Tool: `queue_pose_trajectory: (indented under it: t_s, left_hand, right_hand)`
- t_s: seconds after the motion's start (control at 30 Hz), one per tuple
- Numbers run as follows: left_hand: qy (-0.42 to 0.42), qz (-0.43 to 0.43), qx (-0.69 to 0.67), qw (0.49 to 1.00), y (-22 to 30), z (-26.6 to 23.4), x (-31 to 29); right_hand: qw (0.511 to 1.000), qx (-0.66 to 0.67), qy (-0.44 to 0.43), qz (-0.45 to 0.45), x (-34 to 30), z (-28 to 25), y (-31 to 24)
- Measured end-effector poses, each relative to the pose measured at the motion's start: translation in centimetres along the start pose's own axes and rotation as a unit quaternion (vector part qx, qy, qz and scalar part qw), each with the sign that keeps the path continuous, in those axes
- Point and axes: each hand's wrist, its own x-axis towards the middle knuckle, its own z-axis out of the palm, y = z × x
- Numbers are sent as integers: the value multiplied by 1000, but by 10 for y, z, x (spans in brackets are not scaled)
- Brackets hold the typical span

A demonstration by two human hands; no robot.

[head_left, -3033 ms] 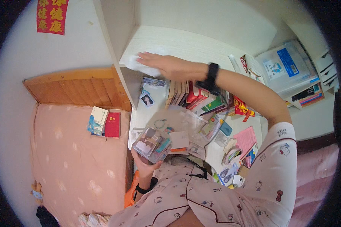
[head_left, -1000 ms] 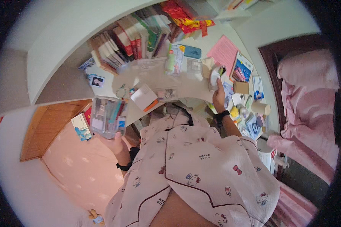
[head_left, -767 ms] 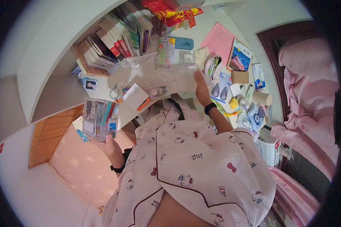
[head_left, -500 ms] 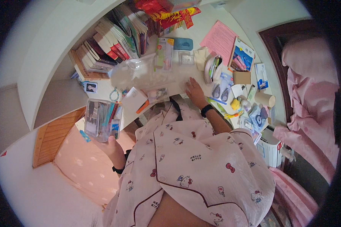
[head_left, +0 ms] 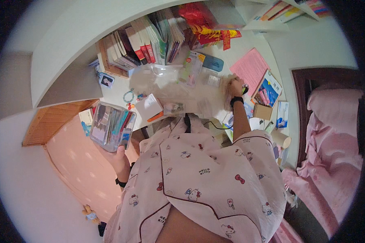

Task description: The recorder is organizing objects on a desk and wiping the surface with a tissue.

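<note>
My left hand (head_left: 119, 158), at the left, is closed on a clear plastic box (head_left: 106, 128) filled with stationery, including blue and red pieces. It holds the box tilted beyond the near left edge of the desk. Out over the right part of the desk, my right hand (head_left: 234, 86) has its fingers curled around the pen pouch (head_left: 245, 88). Most of that pouch is hidden under the hand, with a bit of green and black showing beside it. A pink printed sheet (head_left: 250, 65) lies just beyond the pouch.
Books (head_left: 144, 46) stand in a row at the back left. A blue case (head_left: 212, 63) and a packaged green item (head_left: 192, 68) lie mid-desk. Nearer are a white box (head_left: 149, 106) and a beaded bracelet (head_left: 128, 96). A brown box (head_left: 262, 111) and a picture-covered booklet (head_left: 267, 89) sit at right.
My right hand has gone from the bare desk near the front to the pen pouch, farther and to the right. The left hand still holds the box. The view has shifted.
</note>
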Motion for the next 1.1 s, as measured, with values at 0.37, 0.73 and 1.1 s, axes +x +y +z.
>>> queue_pose_trajectory:
  t_s: [0.37, 0.73, 1.1]
  left_hand:
    - [48, -8, 7, 999, 5, -4, 9]
    - [12, -18, -169, 985, 14, -7, 24]
    - [63, 18, -186, 980, -14, -32, 7]
  right_hand:
    - [888, 407, 202, 68, 13, -142, -103]
    - [824, 338, 331, -313, 53, -375, -381]
    - [842, 128, -46, -522, 123, -308, -540]
